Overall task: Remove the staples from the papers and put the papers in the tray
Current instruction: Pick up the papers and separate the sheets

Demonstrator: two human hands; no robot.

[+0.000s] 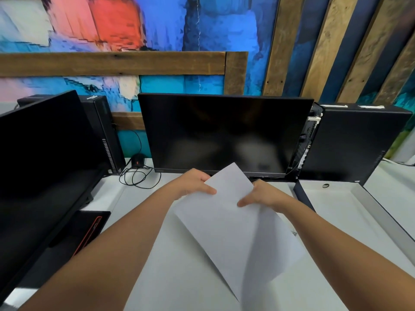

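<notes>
I hold white papers [226, 223] up above the desk, tilted so one corner points at the monitor. My left hand [193, 182] pinches the upper left edge with its thumb on top. On the upper right edge my right hand [260, 194] pinches too, thumb on the front sheet. The sheets fan apart at the lower right. No staple shows from here. The tray [350, 212], a shallow black box with a white inside, lies on the desk to the right.
A dark monitor [224, 133] stands just behind the papers, a second one [42, 158] at the left. A black computer case [359, 142] sits behind the tray. Cables [139, 176] and a small ring [325, 185] lie on the white desk [179, 277].
</notes>
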